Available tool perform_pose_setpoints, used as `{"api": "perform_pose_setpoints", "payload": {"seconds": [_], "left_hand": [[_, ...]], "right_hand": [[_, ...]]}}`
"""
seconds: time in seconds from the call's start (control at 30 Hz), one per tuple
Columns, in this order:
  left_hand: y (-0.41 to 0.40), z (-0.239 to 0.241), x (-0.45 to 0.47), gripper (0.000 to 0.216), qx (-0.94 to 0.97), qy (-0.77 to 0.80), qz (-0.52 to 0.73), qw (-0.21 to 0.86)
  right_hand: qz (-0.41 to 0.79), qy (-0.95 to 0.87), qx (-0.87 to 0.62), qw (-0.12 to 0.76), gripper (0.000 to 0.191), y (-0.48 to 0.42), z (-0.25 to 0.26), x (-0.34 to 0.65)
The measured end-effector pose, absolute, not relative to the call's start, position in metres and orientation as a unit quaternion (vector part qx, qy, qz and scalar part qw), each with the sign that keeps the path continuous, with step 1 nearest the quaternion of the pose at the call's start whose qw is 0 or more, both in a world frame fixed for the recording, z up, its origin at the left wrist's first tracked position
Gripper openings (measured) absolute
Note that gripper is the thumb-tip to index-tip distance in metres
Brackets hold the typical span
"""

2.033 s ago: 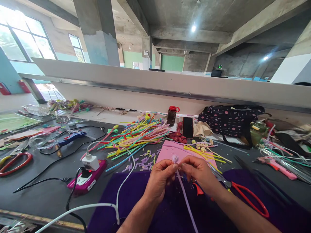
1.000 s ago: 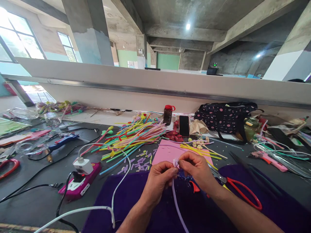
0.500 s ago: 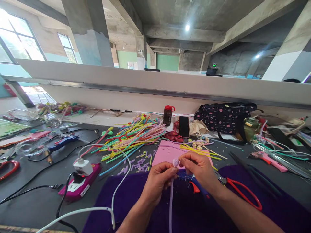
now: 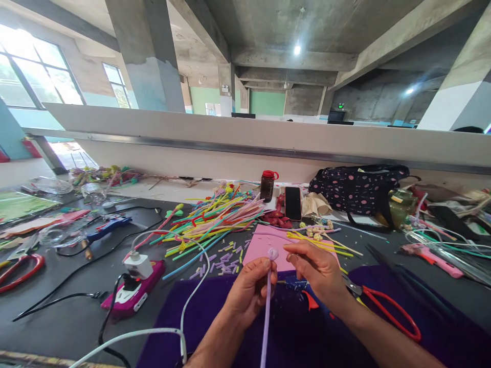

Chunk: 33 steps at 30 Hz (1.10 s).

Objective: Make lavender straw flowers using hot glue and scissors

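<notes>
My left hand is closed on a lilac straw that stands nearly upright, its curled flower-like tip at the top just above my thumb. My right hand hovers just right of that tip, fingers curled with thumb and forefinger close together, apart from the straw; whether anything is in them I cannot tell. Both hands are over a purple cloth on the dark table. A pink foam sheet lies just beyond my hands.
A heap of coloured straws and cut straw bits lie ahead. Red-handled scissors rest at the right. A pink power strip with a white charger and cables sits at the left. A brown bottle, a phone and a spotted bag stand at the back.
My right hand has come off the straw's curled tip and drawn slightly to the right. The straw has swung from slanting to nearly upright in my left hand.
</notes>
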<state>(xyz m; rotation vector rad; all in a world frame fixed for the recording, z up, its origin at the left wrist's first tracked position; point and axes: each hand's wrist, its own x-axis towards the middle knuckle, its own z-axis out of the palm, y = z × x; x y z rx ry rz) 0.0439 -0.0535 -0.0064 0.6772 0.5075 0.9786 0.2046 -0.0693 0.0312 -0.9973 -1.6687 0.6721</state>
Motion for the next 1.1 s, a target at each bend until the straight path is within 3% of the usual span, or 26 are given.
{"api": "perform_pose_setpoints", "payload": {"seconds": [0.3, 1.1], "left_hand": [[-0.0537, -0.0031, 0.0444, 0.018, 0.305, 0.239, 0.443, 0.809], [-0.0568, -0.0045, 0.0437, 0.016, 0.268, 0.164, 0.477, 0.821]], "right_hand": [[0.184, -0.777, -0.335, 0.5, 0.026, -0.0662, 0.0245, 0.2054], [0.197, -0.754, -0.377, 0.5, 0.015, -0.0714, 0.0268, 0.2056]]}}
